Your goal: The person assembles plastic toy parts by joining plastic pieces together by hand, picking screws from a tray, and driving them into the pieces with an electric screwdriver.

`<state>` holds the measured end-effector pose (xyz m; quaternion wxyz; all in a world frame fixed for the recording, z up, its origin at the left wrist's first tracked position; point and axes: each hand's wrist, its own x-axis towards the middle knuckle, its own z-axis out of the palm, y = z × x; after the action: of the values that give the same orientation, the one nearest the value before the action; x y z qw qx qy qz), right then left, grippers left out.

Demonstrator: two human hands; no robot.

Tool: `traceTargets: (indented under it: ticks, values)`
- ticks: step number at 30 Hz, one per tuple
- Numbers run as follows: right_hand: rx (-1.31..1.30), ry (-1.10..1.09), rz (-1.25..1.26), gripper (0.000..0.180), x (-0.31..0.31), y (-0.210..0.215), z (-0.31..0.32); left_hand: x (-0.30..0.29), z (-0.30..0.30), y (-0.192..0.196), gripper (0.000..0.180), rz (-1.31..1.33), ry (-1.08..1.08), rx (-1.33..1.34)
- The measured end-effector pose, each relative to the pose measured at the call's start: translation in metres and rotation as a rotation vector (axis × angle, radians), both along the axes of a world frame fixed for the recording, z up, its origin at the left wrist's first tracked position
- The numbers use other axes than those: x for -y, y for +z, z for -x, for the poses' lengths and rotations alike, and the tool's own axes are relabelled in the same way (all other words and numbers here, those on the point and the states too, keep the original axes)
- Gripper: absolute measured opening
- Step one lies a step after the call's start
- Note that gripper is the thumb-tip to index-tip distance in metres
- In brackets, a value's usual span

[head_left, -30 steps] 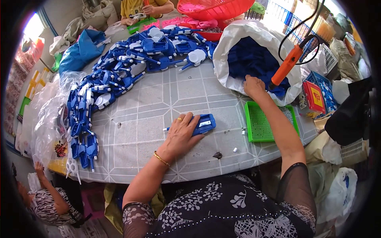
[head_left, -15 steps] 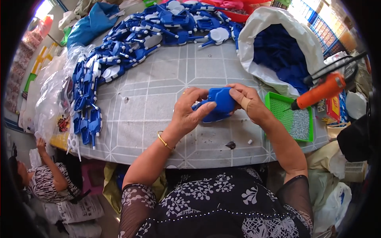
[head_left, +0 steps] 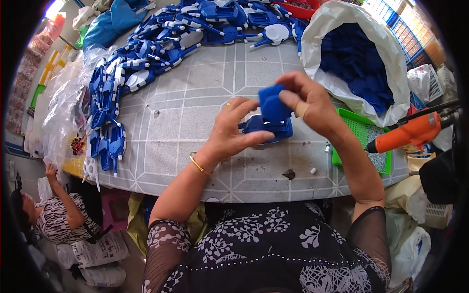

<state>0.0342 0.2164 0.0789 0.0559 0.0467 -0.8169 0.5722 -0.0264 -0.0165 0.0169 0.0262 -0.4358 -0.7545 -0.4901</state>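
My right hand [head_left: 312, 108] pinches a flat blue plastic cover [head_left: 274, 103] between thumb and fingers, with a bandage around its thumb. The cover hangs tilted just above an open blue plastic housing [head_left: 278, 129], whose inside partly shows. Around the housing's left end is my left hand [head_left: 233, 128], thumb on the near side and fingers on the far side. This hand hides the left end of the housing. A bracelet and a ring are on the left arm and hand.
Many blue-and-white plastic assemblies [head_left: 146, 51] pile along the table's far and left sides. At right are a white sack [head_left: 315, 73] of blue pieces, a green tray [head_left: 352, 117] of small metal parts and an orange electric screwdriver [head_left: 408, 133]. Another person [head_left: 63, 215] sits at left.
My right hand has lifted the blue cover up from the housing, whose inside now shows. The left hand stays by the housing. The whole view has shifted slightly.
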Motion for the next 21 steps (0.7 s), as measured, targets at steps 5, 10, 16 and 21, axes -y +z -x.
traceTargets:
  ticks: [5,10,16,21]
  values:
    - [0.231,-0.133,0.214,0.027,-0.011,-0.038,-0.006,-0.008,-0.007,-0.012,0.083,0.392,0.036,-0.211]
    - [0.136,-0.180,-0.019,0.026,-0.031,-0.063,-0.019,-0.012,-0.008,-0.016,0.079,0.390,0.034,-0.181]
    - [0.353,-0.200,0.433,0.047,-0.030,-0.055,-0.034,-0.011,-0.007,-0.021,0.072,0.294,0.057,-0.240]
    - [0.312,-0.120,0.147,0.050,-0.034,-0.063,-0.046,-0.011,-0.005,-0.021,0.072,0.293,0.037,-0.236]
